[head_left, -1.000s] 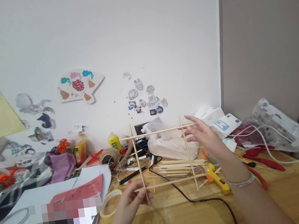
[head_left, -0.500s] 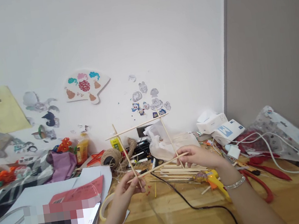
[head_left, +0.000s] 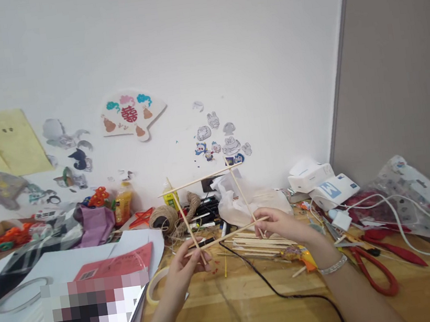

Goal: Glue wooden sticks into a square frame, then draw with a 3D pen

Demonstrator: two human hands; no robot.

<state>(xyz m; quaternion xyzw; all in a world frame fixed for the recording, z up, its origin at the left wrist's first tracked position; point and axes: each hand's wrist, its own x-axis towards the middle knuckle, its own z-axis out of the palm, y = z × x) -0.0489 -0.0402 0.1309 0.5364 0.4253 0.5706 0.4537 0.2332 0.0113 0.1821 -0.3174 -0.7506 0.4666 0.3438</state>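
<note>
Both hands hold up a frame of thin wooden sticks (head_left: 201,175), crossed near the corners into a four-sided shape. My left hand (head_left: 189,264) pinches its near left corner, fingers closed round the crossing. At the near right corner, my right hand (head_left: 277,225) is closed on the sticks with thumb and fingers. Behind and below the right hand lies a pile of loose wooden sticks (head_left: 255,243) on the table. A yellow glue gun (head_left: 303,256) is partly hidden by the right wrist.
Red-handled scissors (head_left: 376,272) and a white cable (head_left: 398,211) lie at right. Along the wall are a twine ball (head_left: 163,219), a glue bottle (head_left: 171,197) and a white bag (head_left: 230,201). At left are a tape roll (head_left: 153,290) and papers (head_left: 103,249). A black cord (head_left: 280,294) crosses the wooden table.
The view has shifted slightly, so the wall and table items sit further right. Both hands keep their hold on the stick frame, which has hardly moved in view.
</note>
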